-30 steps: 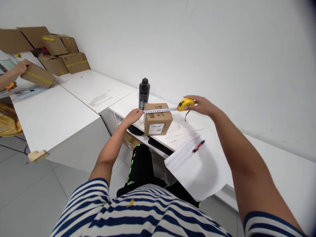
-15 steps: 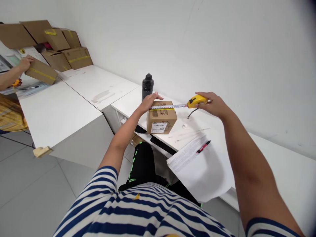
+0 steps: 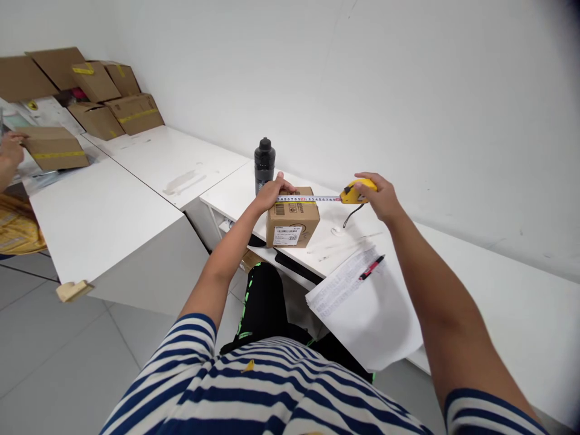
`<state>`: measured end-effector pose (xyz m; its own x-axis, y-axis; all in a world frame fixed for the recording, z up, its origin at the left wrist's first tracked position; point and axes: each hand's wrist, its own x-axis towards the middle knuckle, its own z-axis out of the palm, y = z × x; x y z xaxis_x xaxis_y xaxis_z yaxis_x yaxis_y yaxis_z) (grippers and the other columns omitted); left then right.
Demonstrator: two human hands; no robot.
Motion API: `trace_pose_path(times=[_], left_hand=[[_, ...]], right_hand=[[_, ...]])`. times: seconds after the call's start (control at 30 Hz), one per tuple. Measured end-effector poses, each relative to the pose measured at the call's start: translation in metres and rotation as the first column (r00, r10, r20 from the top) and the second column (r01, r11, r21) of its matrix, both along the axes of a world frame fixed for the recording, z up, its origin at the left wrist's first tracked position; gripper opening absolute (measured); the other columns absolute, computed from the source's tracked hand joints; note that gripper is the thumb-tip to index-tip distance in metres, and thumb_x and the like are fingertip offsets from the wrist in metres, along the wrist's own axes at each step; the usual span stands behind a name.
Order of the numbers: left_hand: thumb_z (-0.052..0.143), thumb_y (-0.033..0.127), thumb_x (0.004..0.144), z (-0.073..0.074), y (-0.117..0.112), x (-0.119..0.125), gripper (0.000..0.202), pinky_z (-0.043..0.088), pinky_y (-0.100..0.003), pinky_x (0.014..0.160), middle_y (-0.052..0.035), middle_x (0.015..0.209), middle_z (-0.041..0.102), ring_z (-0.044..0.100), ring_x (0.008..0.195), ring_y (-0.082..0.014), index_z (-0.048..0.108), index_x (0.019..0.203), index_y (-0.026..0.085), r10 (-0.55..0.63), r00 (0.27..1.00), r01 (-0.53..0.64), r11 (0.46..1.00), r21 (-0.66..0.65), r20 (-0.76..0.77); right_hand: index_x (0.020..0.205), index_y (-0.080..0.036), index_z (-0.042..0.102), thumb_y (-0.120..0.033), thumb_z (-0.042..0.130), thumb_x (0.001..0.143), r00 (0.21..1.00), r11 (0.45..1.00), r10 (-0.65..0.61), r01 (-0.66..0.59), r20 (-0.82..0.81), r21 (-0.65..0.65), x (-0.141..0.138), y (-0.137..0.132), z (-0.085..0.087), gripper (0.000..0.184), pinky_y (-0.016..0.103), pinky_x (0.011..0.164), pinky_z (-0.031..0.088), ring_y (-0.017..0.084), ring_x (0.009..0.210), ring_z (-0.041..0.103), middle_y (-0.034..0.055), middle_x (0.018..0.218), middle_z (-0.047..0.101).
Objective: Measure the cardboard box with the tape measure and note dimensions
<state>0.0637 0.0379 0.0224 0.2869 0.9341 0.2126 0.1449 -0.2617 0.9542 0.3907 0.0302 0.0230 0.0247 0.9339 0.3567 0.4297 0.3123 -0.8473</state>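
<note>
Papers [image 3: 362, 320] and a pen [image 3: 372, 267] lie nearest, right of the carton [image 3: 292, 226], which sits on the white desk [image 3: 507, 296]. The right hand [image 3: 379, 196] grips the yellow tape measure [image 3: 356, 191] off the carton's right side; the left hand [image 3: 270, 192] covers the blade's end at the carton's left top edge, whether pinching it I cannot tell. Best keep the blade [image 3: 317, 199] flat, taut and square, its end flush there, reading at the opposite edge. Behind the carton stands a bottle [image 3: 264, 160].
</note>
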Motion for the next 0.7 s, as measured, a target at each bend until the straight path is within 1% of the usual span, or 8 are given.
trace_pose_path(times=[0.07, 0.13, 0.17, 0.23, 0.33, 0.47, 0.57, 0.7], left_hand=[[0.031, 0.080, 0.093, -0.002, 0.002, 0.000, 0.081, 0.049, -0.039, 0.105, -0.0141, 0.114, 0.079, 0.072, 0.108, -0.0244, 0.077, 0.091, 0.015, 0.000, 1.000, 0.000, 1.000, 0.011, -0.025], [0.032, 0.080, 0.093, -0.003, 0.003, -0.001, 0.079, 0.049, -0.039, 0.105, -0.0125, 0.112, 0.080, 0.072, 0.108, -0.0247, 0.078, 0.089, 0.016, -0.002, 1.000, 0.002, 1.000, 0.015, -0.031], [0.032, 0.080, 0.093, -0.003, 0.003, -0.001, 0.078, 0.050, -0.039, 0.105, -0.0117, 0.111, 0.080, 0.072, 0.109, -0.0248, 0.078, 0.089, 0.017, -0.002, 1.000, 0.003, 1.000, 0.017, -0.027], [0.032, 0.080, 0.093, -0.003, 0.003, 0.000, 0.078, 0.050, -0.039, 0.105, -0.0106, 0.109, 0.081, 0.073, 0.110, -0.0246, 0.077, 0.087, 0.018, -0.005, 1.000, 0.005, 1.000, 0.016, -0.019], [0.030, 0.080, 0.094, -0.003, 0.004, 0.002, 0.078, 0.050, -0.039, 0.107, -0.0099, 0.109, 0.081, 0.073, 0.111, -0.0241, 0.077, 0.085, 0.018, -0.017, 1.000, 0.017, 1.000, 0.016, -0.023], [0.025, 0.080, 0.095, -0.002, 0.006, 0.004, 0.081, 0.049, -0.038, 0.109, -0.0095, 0.109, 0.081, 0.073, 0.111, -0.0227, 0.077, 0.085, 0.019, -0.001, 0.997, 0.003, 1.000, 0.020, -0.073], [0.023, 0.080, 0.095, -0.002, 0.005, 0.004, 0.082, 0.050, -0.038, 0.108, -0.0093, 0.110, 0.081, 0.073, 0.110, -0.0221, 0.076, 0.086, 0.019, 0.017, 0.995, -0.014, 1.000, 0.026, -0.100], [0.023, 0.079, 0.096, -0.001, 0.005, 0.005, 0.081, 0.049, -0.038, 0.110, -0.0084, 0.109, 0.081, 0.072, 0.113, -0.0228, 0.077, 0.086, 0.019, 0.025, 0.993, -0.021, 0.999, 0.041, -0.116]], right_hand=[[0.096, -0.023, 0.070, -0.069, 0.067, 0.077, 0.983, 0.998, -0.044, 0.052, -0.178, 0.036, -0.008, 0.006, -0.009, 0.050, 0.040, 0.079, 0.059, 0.025, 0.091, 0.070, 0.0077, 0.098, 0.072], [0.076, -0.023, 0.064, -0.068, 0.072, 0.072, 0.948, 0.995, -0.061, 0.081, -0.313, 0.052, -0.014, 0.010, -0.014, 0.047, 0.034, 0.066, 0.055, 0.019, 0.071, 0.065, 0.0024, 0.077, 0.066], [0.069, -0.022, 0.061, -0.066, 0.076, 0.070, 0.936, 0.995, -0.063, 0.087, -0.347, 0.055, -0.016, 0.012, -0.015, 0.046, 0.031, 0.060, 0.052, 0.016, 0.064, 0.060, -0.0002, 0.068, 0.062], [0.060, -0.021, 0.056, -0.057, 0.081, 0.068, 0.926, 0.993, -0.070, 0.099, -0.372, 0.059, -0.019, 0.012, -0.014, 0.044, 0.026, 0.052, 0.044, 0.012, 0.056, 0.052, -0.0035, 0.059, 0.054], [0.055, -0.021, 0.051, -0.045, 0.083, 0.069, 0.906, 0.990, -0.097, 0.130, -0.411, 0.054, -0.026, 0.012, -0.012, 0.042, 0.024, 0.048, 0.038, 0.010, 0.053, 0.047, -0.0052, 0.055, 0.049], [0.054, -0.021, 0.049, -0.036, 0.078, 0.070, 0.883, 0.988, -0.107, 0.147, -0.457, 0.054, -0.047, 0.014, -0.011, 0.037, 0.024, 0.050, 0.035, 0.009, 0.053, 0.044, -0.0061, 0.053, 0.046], [0.054, -0.021, 0.049, -0.032, 0.075, 0.072, 0.888, 0.987, -0.101, 0.145, -0.448, 0.064, -0.064, 0.016, -0.011, 0.034, 0.025, 0.052, 0.035, 0.009, 0.054, 0.044, -0.0064, 0.054, 0.047], [0.056, -0.021, 0.049, -0.031, 0.073, 0.074, 0.895, 0.989, -0.102, 0.138, -0.434, 0.053, -0.078, 0.017, -0.011, 0.032, 0.024, 0.051, 0.034, 0.009, 0.052, 0.042, -0.0071, 0.054, 0.045]])
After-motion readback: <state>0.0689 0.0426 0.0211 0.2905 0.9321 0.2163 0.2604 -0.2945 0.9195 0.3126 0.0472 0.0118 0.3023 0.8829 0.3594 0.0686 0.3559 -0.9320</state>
